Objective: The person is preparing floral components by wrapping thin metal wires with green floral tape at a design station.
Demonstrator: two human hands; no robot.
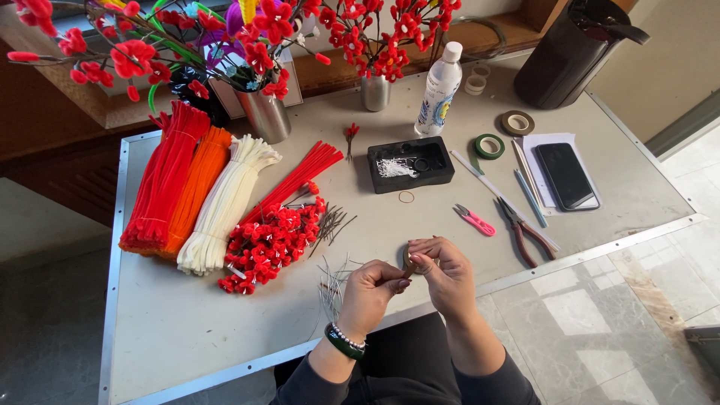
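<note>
Left hand: fingers pinching a brown tape roll.
Right hand: fingertips pinched on the same roll.
Bottle: white, blue-printed label, upright behind the black tray.

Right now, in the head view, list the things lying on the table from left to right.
Red pipe cleaners → orange pipe cleaners → white pipe cleaners → pile of red flowers → black tray → pink snips → pliers → black phone.
</note>
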